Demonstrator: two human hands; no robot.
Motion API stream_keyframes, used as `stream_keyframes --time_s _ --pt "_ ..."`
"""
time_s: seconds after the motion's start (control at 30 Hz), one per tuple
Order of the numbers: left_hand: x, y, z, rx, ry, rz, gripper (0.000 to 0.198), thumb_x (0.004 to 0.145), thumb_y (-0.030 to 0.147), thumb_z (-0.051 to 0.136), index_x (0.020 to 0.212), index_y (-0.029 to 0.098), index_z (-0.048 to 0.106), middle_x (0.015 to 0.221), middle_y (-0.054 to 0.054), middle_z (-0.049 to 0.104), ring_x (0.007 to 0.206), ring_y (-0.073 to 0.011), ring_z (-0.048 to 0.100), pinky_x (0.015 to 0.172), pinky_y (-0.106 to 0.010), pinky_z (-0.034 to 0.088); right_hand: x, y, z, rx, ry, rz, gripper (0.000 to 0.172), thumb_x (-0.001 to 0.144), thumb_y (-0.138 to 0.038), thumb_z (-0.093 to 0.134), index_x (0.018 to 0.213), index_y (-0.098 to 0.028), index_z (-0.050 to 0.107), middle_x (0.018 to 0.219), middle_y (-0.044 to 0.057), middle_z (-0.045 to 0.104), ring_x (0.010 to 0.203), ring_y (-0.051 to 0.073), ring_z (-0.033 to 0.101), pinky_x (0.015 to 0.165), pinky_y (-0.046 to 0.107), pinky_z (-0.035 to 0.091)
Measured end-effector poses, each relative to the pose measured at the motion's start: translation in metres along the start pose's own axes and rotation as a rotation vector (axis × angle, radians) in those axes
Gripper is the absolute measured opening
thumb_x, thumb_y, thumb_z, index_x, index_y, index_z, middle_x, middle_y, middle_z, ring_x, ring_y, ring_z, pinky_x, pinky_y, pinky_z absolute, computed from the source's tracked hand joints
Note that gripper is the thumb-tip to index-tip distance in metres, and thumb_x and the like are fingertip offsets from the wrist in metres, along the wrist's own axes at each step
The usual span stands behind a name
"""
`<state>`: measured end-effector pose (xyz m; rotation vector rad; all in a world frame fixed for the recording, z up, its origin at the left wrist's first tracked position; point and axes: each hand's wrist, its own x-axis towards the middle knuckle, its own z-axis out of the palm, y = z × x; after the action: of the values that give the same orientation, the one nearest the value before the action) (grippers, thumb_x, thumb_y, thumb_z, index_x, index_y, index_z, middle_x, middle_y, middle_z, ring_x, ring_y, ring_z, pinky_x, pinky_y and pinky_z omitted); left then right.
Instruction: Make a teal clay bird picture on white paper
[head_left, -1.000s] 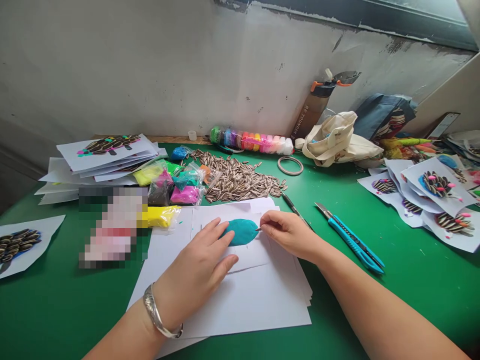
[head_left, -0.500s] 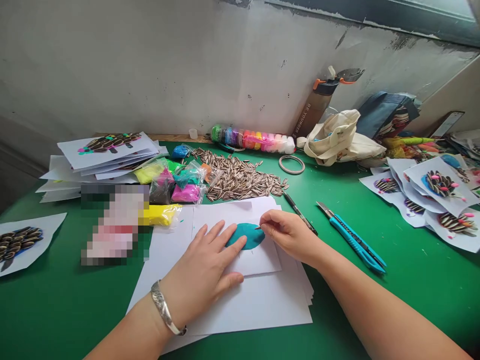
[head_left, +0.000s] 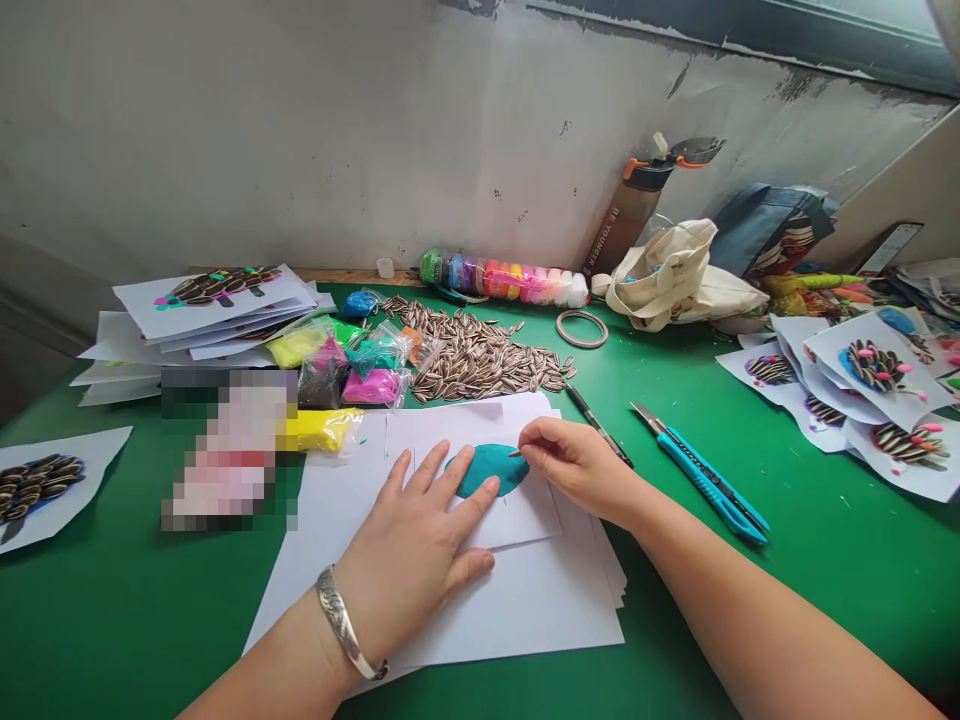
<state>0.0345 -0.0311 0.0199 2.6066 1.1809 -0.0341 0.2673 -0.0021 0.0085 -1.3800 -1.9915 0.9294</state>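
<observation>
A teal oval of flattened clay [head_left: 491,474] lies on a small white sheet of paper [head_left: 529,520], on top of larger white sheets. My left hand [head_left: 424,535] rests flat across the paper, fingers spread, with two fingertips over the oval's left part. At the oval's right end, my right hand [head_left: 562,460] is closed in a pinch on a sunflower seed [head_left: 514,454]; only its tip shows past the fingers. Short pen lines are drawn below the oval. Behind the paper spreads a pile of sunflower seeds [head_left: 480,355].
A utility knife [head_left: 709,480] with its blade out and a black pen [head_left: 600,425] lie right of the papers. Bagged clay [head_left: 371,385] sits at left. Seed-covered pictures [head_left: 877,370] are stacked at right, others [head_left: 217,300] at left. A bottle [head_left: 626,215] leans against the wall.
My left hand has slid slightly to the right on the paper. My right hand keeps its pinch at the oval's right end.
</observation>
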Motion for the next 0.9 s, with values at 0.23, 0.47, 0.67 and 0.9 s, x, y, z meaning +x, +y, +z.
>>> stream_keyframes --time_s 0.23,0.47,0.67,0.9 --pt "-0.0035 -0.003 0.0019 -0.054 0.021 0.023 0.064 0.088 0.045 0.055 0.146 0.036 0.03 0.153 -0.008 0.033 0.142 -0.0385 0.022 0.107 -0.069 0.022 0.0002 0.0008 -0.0012 0.021 0.009 0.02 0.013 0.091 -0.023 0.05 0.083 -0.02 0.06 0.074 -0.001 0.058 0.069 0.013 0.05 0.062 0.024 0.039" --pt "-0.0031 -0.0005 0.0015 -0.041 0.009 0.007 0.059 0.087 0.045 0.056 0.142 0.035 0.039 0.154 -0.009 0.031 0.141 -0.0396 0.022 0.107 -0.069 0.019 0.0002 0.0018 -0.0006 0.034 0.009 0.032 0.014 0.09 -0.024 0.05 0.083 -0.02 0.061 0.075 -0.001 0.059 0.069 0.013 0.051 0.062 0.024 0.04" --pt "-0.0034 -0.002 0.0022 -0.062 0.037 0.013 0.063 0.088 0.048 0.055 0.145 0.036 0.033 0.153 -0.008 0.034 0.141 -0.0388 0.023 0.107 -0.068 0.02 0.0003 0.0029 0.0002 0.058 0.036 0.032 0.013 0.09 -0.025 0.05 0.084 -0.02 0.061 0.077 0.0 0.06 0.07 0.014 0.053 0.063 0.025 0.041" --pt "-0.0025 0.002 0.0013 -0.042 0.002 -0.012 0.061 0.087 0.047 0.056 0.144 0.039 0.034 0.154 -0.007 0.032 0.142 -0.0387 0.022 0.107 -0.07 0.018 0.002 0.0087 0.0014 -0.098 0.222 0.04 0.012 0.09 -0.025 0.05 0.084 -0.021 0.06 0.074 0.0 0.06 0.067 0.014 0.052 0.062 0.026 0.039"
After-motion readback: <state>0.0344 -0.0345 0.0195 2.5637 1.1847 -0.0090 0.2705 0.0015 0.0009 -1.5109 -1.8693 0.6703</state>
